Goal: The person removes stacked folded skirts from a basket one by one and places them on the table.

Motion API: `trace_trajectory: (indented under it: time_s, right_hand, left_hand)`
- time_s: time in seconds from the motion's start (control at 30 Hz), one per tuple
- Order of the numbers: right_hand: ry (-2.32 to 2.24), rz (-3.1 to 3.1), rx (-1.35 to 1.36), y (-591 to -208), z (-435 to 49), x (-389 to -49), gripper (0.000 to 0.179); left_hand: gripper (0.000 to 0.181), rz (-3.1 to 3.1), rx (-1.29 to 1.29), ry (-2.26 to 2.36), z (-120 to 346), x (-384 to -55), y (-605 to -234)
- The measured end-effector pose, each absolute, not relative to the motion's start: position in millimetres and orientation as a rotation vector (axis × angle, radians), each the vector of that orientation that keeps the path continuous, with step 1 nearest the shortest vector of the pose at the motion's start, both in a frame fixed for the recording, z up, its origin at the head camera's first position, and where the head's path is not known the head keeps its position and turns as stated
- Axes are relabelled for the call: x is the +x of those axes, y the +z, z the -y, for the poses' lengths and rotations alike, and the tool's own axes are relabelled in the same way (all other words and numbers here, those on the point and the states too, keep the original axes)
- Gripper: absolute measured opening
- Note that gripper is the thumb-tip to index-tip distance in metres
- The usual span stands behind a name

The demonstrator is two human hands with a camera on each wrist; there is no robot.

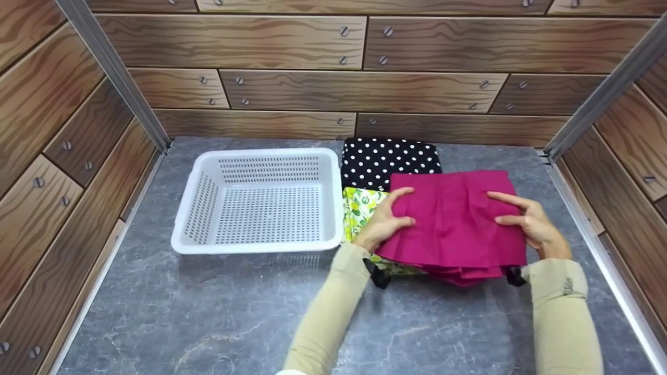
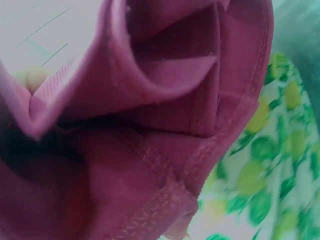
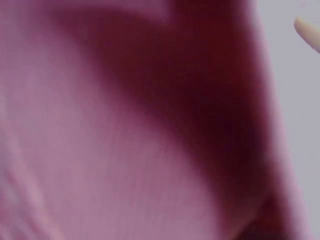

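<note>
A folded magenta cloth (image 1: 456,224) is held by its two side edges in the head view. At its left edge my left hand (image 1: 383,224) grips it, thumb on top. My right hand (image 1: 539,226) grips the right edge, with thumb and index finger showing on the upper face. Partly under the magenta cloth lies a lemon-print cloth (image 1: 358,208), its pattern also visible in the left wrist view. The left wrist view shows layered folds and stitched hems of the magenta cloth (image 2: 145,200) up close. Magenta fabric (image 3: 110,150) fills most of the right wrist view, blurred.
A white perforated plastic basket (image 1: 260,247) with nothing in it stands left of the cloths. Behind the lemon cloth sits a folded black polka-dot cloth (image 1: 385,161). Wood-patterned walls (image 1: 292,91) bound the grey marbled surface (image 1: 219,312) at the back and sides.
</note>
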State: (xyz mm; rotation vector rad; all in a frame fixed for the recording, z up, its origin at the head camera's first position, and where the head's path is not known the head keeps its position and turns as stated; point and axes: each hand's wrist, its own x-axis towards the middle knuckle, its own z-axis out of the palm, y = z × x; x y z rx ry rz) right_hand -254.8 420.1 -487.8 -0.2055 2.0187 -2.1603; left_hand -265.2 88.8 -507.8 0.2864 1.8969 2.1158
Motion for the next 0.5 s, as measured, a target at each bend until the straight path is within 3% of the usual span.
trace_trajectory:
  time_s: [0.5]
  right_hand:
    - [-2.136,-2.129,-0.014,-486,-474,-236,0.059]
  left_hand:
    - [0.074,-1.856,0.231,2.157,-161,-252,-527]
